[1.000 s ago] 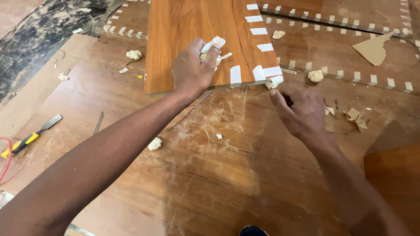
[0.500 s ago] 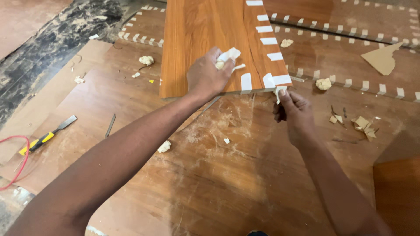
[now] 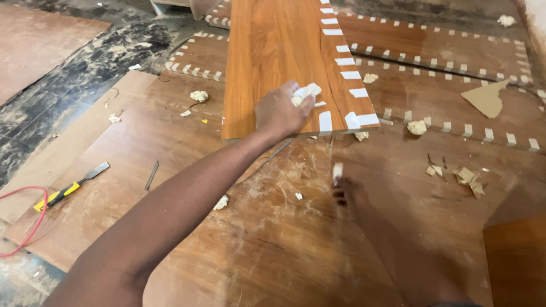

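Observation:
An orange-brown laminate board (image 3: 273,51) lies in front of me, with strips of white masking tape (image 3: 348,75) along its right edge. My left hand (image 3: 278,113) rests on the board's near edge, closed on a wad of crumpled tape (image 3: 304,94). My right hand (image 3: 350,193), blurred, is below the board's near right corner and pinches a small strip of tape (image 3: 338,170) between its fingertips. A bit of tape (image 3: 361,136) hangs under that corner.
A yellow-handled chisel (image 3: 71,186) and a red cable (image 3: 23,219) lie at the left. Tape wads (image 3: 199,96) and veneer scraps (image 3: 469,175) litter the brown floor sheets. More taped panels (image 3: 455,74) lie at the back right. A cardboard piece (image 3: 486,98) sits there too.
My right hand has pulled back from the board's corner toward me with a strip of tape in its fingers. The left hand stays on the board. The view has shifted.

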